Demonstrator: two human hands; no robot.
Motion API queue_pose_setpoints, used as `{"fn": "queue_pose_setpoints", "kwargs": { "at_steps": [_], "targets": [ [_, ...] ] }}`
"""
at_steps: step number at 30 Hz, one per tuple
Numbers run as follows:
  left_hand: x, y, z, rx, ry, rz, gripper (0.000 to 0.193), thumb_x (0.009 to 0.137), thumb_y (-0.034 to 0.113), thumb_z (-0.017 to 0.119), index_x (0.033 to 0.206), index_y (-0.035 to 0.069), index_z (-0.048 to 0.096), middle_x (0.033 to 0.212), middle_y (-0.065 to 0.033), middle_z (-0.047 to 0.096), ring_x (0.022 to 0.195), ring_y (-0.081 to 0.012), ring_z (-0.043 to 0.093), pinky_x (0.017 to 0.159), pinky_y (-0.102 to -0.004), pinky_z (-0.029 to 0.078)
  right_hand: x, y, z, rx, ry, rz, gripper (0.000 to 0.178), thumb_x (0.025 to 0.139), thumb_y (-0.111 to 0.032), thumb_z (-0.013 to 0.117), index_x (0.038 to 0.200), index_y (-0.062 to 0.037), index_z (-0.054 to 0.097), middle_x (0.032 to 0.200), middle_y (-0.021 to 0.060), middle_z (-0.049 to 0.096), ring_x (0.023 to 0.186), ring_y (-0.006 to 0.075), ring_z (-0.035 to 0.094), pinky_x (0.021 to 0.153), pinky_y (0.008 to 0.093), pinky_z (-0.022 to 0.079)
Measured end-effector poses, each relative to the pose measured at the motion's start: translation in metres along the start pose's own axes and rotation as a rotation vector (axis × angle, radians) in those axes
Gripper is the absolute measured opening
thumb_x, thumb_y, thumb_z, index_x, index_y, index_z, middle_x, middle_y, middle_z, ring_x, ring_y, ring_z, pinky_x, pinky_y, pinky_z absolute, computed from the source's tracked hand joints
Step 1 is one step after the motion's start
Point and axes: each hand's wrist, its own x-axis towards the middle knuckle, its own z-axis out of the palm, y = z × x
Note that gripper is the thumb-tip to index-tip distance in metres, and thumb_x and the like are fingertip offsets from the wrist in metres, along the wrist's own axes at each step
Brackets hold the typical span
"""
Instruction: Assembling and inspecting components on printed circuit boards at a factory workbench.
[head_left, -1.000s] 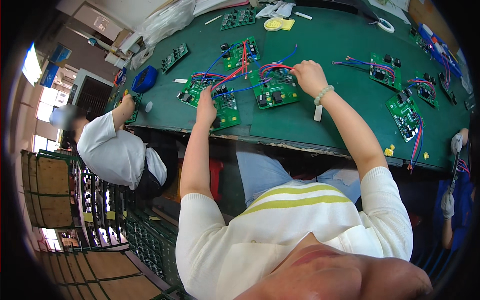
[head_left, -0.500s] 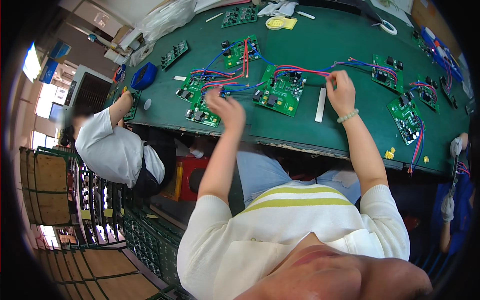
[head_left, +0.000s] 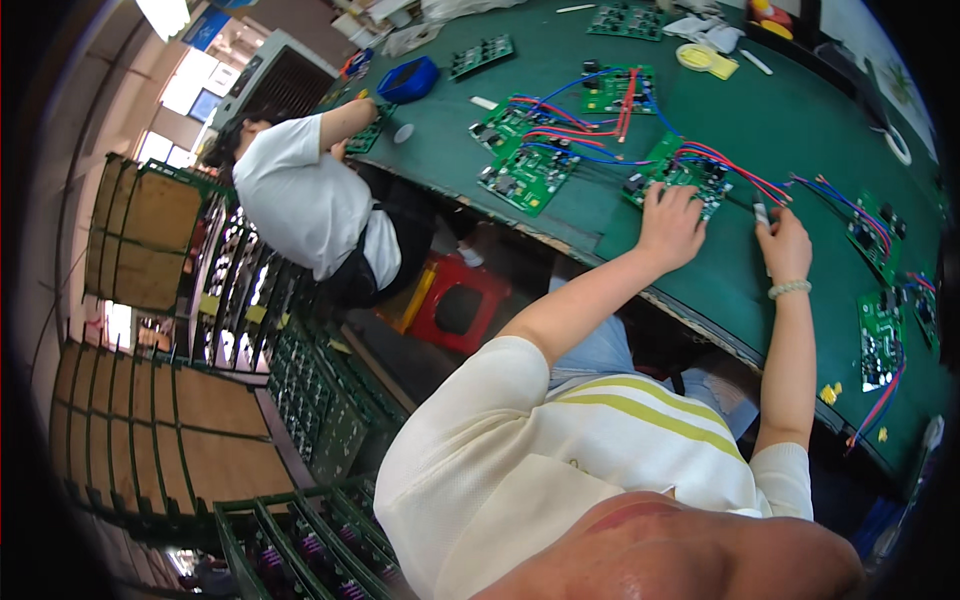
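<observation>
My left hand (head_left: 672,228) rests over the near part of a green circuit board (head_left: 712,178), its fingers stretched and slightly apart on the components. Red and blue wires (head_left: 745,172) run from this board toward the right. To the right of the board, my right hand (head_left: 786,248) is closed around a slim white strip-like tool (head_left: 761,213) with a dark upper end; its exact kind is not clear. Left of my left hand lies another green board (head_left: 528,180), with wired boards (head_left: 618,92) behind it.
More wired boards (head_left: 880,340) lie at the right, near yellow bits (head_left: 830,393). A blue container (head_left: 408,80), a tape roll (head_left: 696,57) and a white ring (head_left: 897,146) are farther back. At the left, a co-worker in a white shirt (head_left: 300,195) bends over the table near a red stool (head_left: 458,300).
The view has swung left. My left hand has moved from the left-hand boards onto the middle one. My right hand has let go of the wires and taken hold of the white strip-like tool.
</observation>
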Motion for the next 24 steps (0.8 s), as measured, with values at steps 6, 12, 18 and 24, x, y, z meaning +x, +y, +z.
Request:
{"fn": "queue_pose_setpoints", "kwargs": {
  "at_steps": [6, 12, 18, 24],
  "targets": [
    [0.001, 0.001, 0.0, -0.054, 0.006, -0.012, 0.033, 0.072, 0.018, 0.07, 0.1, 0.004, 0.061, 0.113, -0.0125, 0.057, 0.107, -0.0278, 0.053, 0.096, -0.0482, 0.032, 0.007, 0.017, 0.017, 0.297, -0.05, -0.141, 0.029, 0.077, -0.014, 0.071, 0.103, -0.0024, 0.065, 0.084, 0.0089, 0.06, 0.07, 0.0229, 0.058, 0.065, 0.0355, 0.049],
    [-0.002, -0.004, 0.0, -0.078, 0.063, -0.02, 0.031, 0.071, 0.017, 0.07, 0.098, 0.005, 0.061, 0.112, -0.0118, 0.057, 0.106, -0.0265, 0.053, 0.097, -0.0466, 0.031, 0.004, 0.003, 0.015, 0.384, -0.116, -0.289, 0.023, 0.078, -0.008, 0.07, 0.099, -0.0006, 0.067, 0.079, 0.0073, 0.055, 0.065, 0.0164, 0.052, 0.061, 0.0294, 0.045],
    [-0.002, -0.004, 0.006, -0.146, 0.069, -0.012, 0.026, 0.07, 0.016, 0.07, 0.091, 0.004, 0.061, 0.109, -0.0139, 0.055, 0.105, -0.0291, 0.051, 0.098, -0.0485, 0.03, 0.004, 0.008, 0.017, 0.387, -0.114, -0.275, 0.021, 0.08, -0.01, 0.071, 0.098, -0.0021, 0.067, 0.077, 0.0054, 0.054, 0.065, 0.0149, 0.05, 0.059, 0.0284, 0.043],
    [-0.005, -0.006, 0.009, -0.125, 0.066, -0.006, 0.027, 0.07, 0.017, 0.07, 0.092, 0.004, 0.061, 0.11, -0.0141, 0.055, 0.106, -0.0288, 0.05, 0.099, -0.0485, 0.03, 0.005, 0.01, 0.02, 0.372, -0.112, -0.266, 0.02, 0.08, -0.011, 0.071, 0.098, -0.0025, 0.067, 0.076, 0.0038, 0.052, 0.063, 0.0135, 0.047, 0.057, 0.028, 0.041]
  ]
}}
